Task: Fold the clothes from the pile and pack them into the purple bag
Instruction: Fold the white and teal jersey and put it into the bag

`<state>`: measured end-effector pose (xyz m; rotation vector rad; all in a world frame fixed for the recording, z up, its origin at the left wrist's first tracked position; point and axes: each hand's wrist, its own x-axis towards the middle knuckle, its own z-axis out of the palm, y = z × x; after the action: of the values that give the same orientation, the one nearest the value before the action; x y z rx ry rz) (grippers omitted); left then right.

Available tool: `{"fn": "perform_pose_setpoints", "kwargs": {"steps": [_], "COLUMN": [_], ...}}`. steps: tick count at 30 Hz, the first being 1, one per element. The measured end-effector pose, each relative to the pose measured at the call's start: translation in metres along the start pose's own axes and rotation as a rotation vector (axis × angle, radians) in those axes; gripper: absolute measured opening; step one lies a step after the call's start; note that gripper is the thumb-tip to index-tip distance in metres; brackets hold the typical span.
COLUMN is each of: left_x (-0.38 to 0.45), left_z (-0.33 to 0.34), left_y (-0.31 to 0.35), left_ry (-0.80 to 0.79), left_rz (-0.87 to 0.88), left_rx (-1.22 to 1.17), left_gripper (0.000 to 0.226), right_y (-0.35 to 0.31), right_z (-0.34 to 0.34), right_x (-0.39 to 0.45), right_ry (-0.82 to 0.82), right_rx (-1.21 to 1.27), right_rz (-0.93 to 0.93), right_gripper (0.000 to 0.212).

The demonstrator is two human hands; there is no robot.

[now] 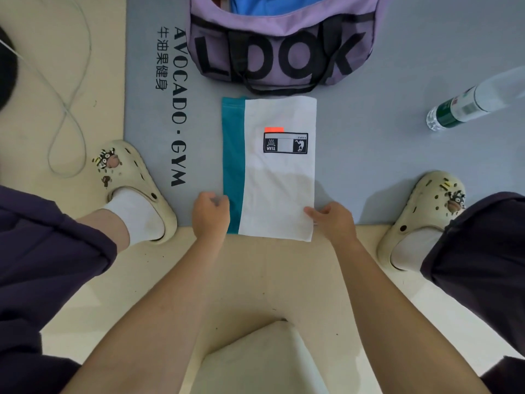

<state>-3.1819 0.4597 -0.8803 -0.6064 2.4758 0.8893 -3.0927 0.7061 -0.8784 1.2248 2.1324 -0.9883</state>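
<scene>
White-and-teal folded cotton shirt (272, 169) lies flat on the grey gym mat (383, 152), near edge overhanging below the purple fabric bag (284, 52); left hand (210, 213) and right hand (332, 220) pinch its near corners; light, limp, so support underneath.

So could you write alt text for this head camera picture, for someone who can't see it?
Two hands, left hand and right hand, grip the near corners of a folded white and teal shirt lying on a grey gym mat. Beyond it sits an open purple bag with something blue inside; a water bottle lies to the right.
</scene>
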Motion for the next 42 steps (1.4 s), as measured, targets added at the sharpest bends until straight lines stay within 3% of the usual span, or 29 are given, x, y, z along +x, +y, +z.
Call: {"fn": "perform_pose_setpoints", "kwargs": {"steps": [5,8,14,18,22,26,29,31,33,36,42], "left_x": [0.027,0.046,0.089,0.107,0.117,0.109,0.089,0.075,0.067,0.076,0.082], "left_z": [0.014,0.015,0.016,0.022,0.020,0.018,0.030,0.044,0.056,0.055,0.043], "left_y": [0.041,0.055,0.087,0.103,0.112,0.112,0.105,0.096,0.077,0.038,0.024], "left_ry": [-0.138,-0.120,-0.073,-0.129,-0.209,0.011,0.241,0.236,0.108,-0.017,-0.011], "left_rz": [-0.029,-0.071,0.098,0.178,0.304,0.521,0.759,0.998,1.172,1.133,0.862], "left_rx": [-0.044,0.049,0.072,0.160,0.235,0.268,0.404,0.470,0.556,0.673,0.652], "left_gripper": [0.040,0.042,0.050,0.038,0.029,0.017,0.034,0.044,0.054,0.064,0.066], "right_y": [-0.037,-0.063,-0.126,-0.154,-0.157,-0.145,-0.135,-0.130,-0.118,-0.084,-0.086], "right_z": [-0.001,-0.009,-0.029,-0.028,-0.028,-0.039,-0.030,-0.010,0.013,0.032,0.019], "right_x": [0.027,0.048,0.092,0.113,0.126,0.126,0.110,0.094,0.081,0.080,0.088], "right_ry": [0.135,0.172,0.293,0.233,0.163,0.312,0.512,0.657,0.595,0.394,0.323], "right_rx": [0.120,0.117,0.056,-0.089,-0.173,-0.087,-0.168,-0.327,-0.442,-0.599,-0.626], "right_rz": [-0.137,-0.182,-0.340,-0.294,-0.310,-0.367,-0.466,-0.627,-0.767,-0.821,-0.777], "right_gripper": [0.032,0.031,0.028,0.043,0.021,0.019,0.028,0.038,0.047,0.060,0.064]}}
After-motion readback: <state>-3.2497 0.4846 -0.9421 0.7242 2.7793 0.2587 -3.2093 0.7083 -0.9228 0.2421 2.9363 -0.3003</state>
